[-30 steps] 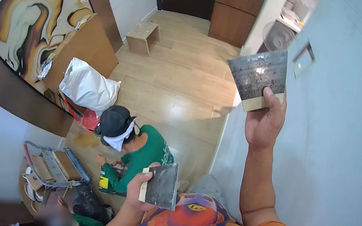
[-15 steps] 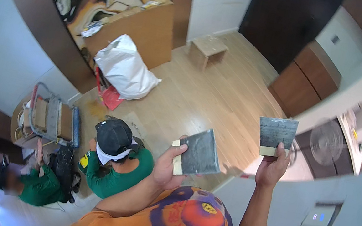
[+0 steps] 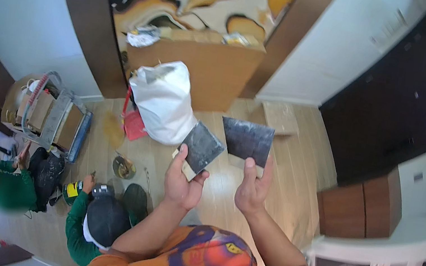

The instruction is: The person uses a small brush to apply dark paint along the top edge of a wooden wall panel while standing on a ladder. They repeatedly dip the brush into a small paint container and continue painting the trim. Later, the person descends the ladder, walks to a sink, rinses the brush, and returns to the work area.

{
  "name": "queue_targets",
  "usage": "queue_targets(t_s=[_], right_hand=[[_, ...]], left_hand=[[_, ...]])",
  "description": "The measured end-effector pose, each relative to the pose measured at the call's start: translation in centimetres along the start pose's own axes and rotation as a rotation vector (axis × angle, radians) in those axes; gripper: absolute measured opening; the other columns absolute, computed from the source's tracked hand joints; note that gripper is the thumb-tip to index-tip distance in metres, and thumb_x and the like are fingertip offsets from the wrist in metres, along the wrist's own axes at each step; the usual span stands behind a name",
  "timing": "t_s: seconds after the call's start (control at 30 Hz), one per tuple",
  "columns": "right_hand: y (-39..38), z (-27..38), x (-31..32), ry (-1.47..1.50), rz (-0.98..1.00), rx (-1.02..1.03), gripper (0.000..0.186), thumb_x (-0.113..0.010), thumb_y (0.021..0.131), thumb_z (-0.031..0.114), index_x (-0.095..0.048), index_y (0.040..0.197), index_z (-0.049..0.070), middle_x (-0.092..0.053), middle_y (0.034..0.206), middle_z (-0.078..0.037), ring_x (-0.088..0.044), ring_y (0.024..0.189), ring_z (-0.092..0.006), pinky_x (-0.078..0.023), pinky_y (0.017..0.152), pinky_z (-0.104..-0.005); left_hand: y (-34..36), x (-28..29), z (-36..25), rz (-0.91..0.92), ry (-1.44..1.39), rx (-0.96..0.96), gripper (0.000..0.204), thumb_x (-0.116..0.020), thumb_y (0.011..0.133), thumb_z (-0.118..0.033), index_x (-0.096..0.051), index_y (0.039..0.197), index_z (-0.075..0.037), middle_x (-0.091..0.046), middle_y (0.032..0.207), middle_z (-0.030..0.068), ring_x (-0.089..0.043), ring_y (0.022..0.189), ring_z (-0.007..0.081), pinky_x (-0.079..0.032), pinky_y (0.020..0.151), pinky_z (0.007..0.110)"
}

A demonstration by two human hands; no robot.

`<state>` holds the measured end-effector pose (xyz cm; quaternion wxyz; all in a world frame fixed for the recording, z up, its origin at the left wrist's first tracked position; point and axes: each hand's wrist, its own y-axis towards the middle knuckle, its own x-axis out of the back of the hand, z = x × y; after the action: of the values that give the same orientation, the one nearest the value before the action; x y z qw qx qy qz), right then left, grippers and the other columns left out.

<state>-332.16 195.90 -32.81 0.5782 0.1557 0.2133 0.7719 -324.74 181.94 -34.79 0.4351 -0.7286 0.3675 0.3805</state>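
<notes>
In my left hand [image 3: 182, 187] is a putty scraper [image 3: 202, 146] with a wide, flat, dark grey blade and a cream strip along the held edge. The thumb presses on its face and the fingers go behind. My right hand [image 3: 251, 192] grips a second, similar putty scraper [image 3: 248, 139] by its cream edge, blade upward. Pale smears mark the left blade. Both scrapers are raised in front of my chest, close together with a narrow gap between them. The fingers behind each blade are partly hidden.
Two people in green [image 3: 105, 222] [image 3: 21, 187] work low at the left, near a yellow-and-black bucket [image 3: 71, 192]. A loaded trolley [image 3: 73, 125] stands beyond them. Ahead are a white sack [image 3: 164, 101], a red dustpan [image 3: 135, 125], leaning cardboard [image 3: 207, 69] and a small stool [image 3: 281, 118].
The view has turned to the right. My hands, each still holding its scraper, have come much closer together. The nearer person in green now reaches toward the bucket.
</notes>
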Motion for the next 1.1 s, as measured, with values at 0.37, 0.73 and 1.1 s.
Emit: queue_targets(t_s=[0.37, 0.73, 1.1], right_hand=[[20.2, -15.6, -11.7, 0.036, 0.48, 0.1, 0.045, -0.055, 0.097, 0.003, -0.052, 0.142, -0.005, -0.065, 0.126, -0.018, -0.065, 0.114, -0.0256, -0.049, 0.1, -0.0366], [35.5, -41.8, -23.3, -0.407, 1.104, -0.137, 0.038, -0.055, 0.091, 0.005, -0.058, 0.129, 0.001, -0.063, 0.12, -0.022, -0.064, 0.104, -0.0423, -0.053, 0.089, -0.0465], [37.9, -52.5, -34.3, -0.398, 1.352, 0.038, 0.029, -0.058, 0.088, 0.012, -0.072, 0.114, 0.006, -0.07, 0.114, -0.014, -0.068, 0.101, -0.035, -0.056, 0.09, -0.0461]], left_hand=[[20.8, -1.9, -9.5, -0.087, 0.016, -0.293, 0.023, -0.059, 0.104, -0.03, -0.062, 0.122, -0.015, -0.072, 0.107, -0.0004, -0.07, 0.094, 0.0139, -0.058, 0.071, 0.034], [46.9, 5.1, -16.9, -0.426, -0.074, -0.37, 0.027, -0.06, 0.103, -0.028, -0.058, 0.126, -0.013, -0.069, 0.118, 0.0022, -0.069, 0.103, 0.0173, -0.061, 0.076, 0.04], [55.7, 12.5, -19.5, -0.905, 0.66, -0.183, 0.049, -0.049, 0.109, -0.037, -0.054, 0.118, 0.011, -0.064, 0.098, 0.0171, -0.072, 0.081, 0.0265, -0.068, 0.06, 0.041]])
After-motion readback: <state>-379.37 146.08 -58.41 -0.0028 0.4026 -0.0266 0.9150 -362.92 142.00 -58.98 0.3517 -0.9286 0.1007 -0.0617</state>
